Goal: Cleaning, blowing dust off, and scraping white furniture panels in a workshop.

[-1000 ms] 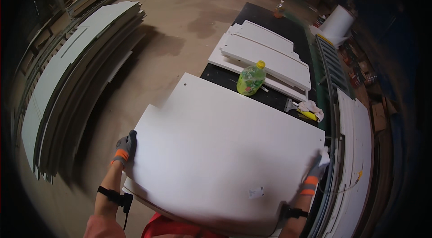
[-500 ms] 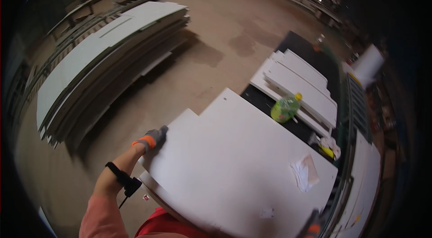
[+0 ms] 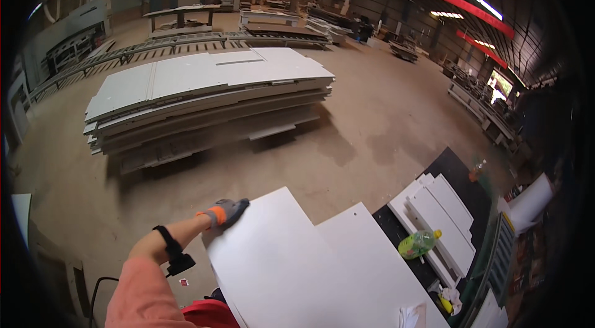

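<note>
My left hand [image 3: 228, 211], in a grey glove with an orange cuff, is closed on the far left edge of a white panel [image 3: 266, 260]. The panel lies in front of me, its near part running out of the lower edge. A second white surface [image 3: 372, 253] stretches to its right, past a stepped corner; whether it is a separate board I cannot tell. A crumpled white cloth [image 3: 411, 315] rests on this surface at the lower edge. My right hand is out of the picture.
A large stack of white boards [image 3: 211, 74] stands across the floor. Right of my panel, a dark bench top [image 3: 455, 167] holds narrow white boards [image 3: 443, 216], a green bottle with a yellow cap [image 3: 418, 244] and a yellow-handled item [image 3: 445, 303]. A roller conveyor [image 3: 167, 49] runs behind the stack.
The view has tilted up. My left hand keeps to the panel's edge, and the panel's left part juts farther beyond the stepped corner. My right hand has left the picture.
</note>
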Demonstrator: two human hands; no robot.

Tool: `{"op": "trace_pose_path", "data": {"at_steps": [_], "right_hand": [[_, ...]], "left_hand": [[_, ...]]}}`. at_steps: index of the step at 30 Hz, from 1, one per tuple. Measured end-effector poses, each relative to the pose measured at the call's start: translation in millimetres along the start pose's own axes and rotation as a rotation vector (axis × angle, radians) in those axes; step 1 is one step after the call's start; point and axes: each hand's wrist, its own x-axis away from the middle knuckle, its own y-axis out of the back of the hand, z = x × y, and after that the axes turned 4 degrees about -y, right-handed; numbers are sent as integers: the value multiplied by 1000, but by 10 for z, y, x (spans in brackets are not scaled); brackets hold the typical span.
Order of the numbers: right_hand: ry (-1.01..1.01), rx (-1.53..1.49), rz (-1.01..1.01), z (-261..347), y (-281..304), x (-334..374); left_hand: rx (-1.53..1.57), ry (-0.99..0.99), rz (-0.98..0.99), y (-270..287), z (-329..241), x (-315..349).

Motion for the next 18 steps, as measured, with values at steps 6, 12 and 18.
{"op": "trace_pose_path", "data": {"at_steps": [6, 12, 18], "right_hand": [[116, -126, 178, 865, -838, 224], [190, -219, 364, 1997, -1988, 832], [245, -271, 509, 3366, -3182, 1579]], "left_hand": [[142, 49, -282, 571, 1255, 104], [358, 201, -544, 639, 3686, -148], [680, 437, -713, 1049, 5514, -100]]}}
